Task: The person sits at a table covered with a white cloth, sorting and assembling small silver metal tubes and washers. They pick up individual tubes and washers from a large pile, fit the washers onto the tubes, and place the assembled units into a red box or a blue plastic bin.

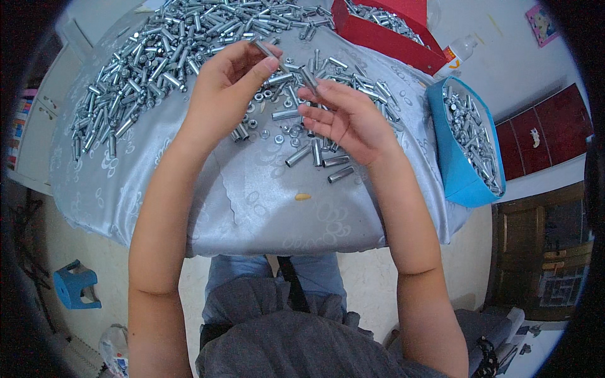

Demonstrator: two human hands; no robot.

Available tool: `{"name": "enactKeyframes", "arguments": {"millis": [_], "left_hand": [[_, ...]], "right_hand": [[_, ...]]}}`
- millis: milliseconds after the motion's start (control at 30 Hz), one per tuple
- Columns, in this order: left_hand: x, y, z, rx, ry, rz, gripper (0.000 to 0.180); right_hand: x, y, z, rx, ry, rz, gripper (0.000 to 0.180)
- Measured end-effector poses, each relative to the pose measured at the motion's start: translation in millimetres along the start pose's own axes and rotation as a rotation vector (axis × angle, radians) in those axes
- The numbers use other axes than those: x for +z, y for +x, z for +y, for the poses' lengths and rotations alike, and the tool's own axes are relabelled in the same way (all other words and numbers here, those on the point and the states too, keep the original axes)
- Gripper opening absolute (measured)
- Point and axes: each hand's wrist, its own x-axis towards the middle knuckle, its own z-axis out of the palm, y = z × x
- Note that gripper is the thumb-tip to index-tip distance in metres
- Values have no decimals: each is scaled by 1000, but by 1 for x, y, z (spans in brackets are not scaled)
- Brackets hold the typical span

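My left hand (230, 85) pinches a slim grey metal piece (260, 47) between thumb and fingers. Whether it is a bolt or a sleeve I cannot tell. Just to its right, my right hand (350, 120) grips a shiny metal sleeve (308, 78) at the thumb and forefinger, its other fingers loosely curled. The two pieces are apart. Beneath the hands lie loose metal sleeves (298, 155), with small nuts (278, 139) scattered among them. A large heap of assembled expansion bolts (170, 53) spreads over the far left of the table.
A silvery patterned cloth (252, 220) covers the table. At the back stand a red box (391, 44) of metal parts and a plastic bottle (460, 50). A blue bin (444, 164) full of bolts is at the right edge. A small yellow piece (303, 196) lies near the front.
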Motion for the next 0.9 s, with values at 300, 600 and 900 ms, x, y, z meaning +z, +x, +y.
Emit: {"name": "enactKeyframes", "arguments": {"millis": [300,600,900], "left_hand": [[3,-1,-1,-48,16,14,21],[7,-4,-5,9,252,-49,27],[18,-13,3,-254,97,-249,27]], "right_hand": [[2,-2,2,21,-46,-74,30],[0,-1,3,8,-69,-105,30],[11,-1,10,-162,-268,73,25]]}}
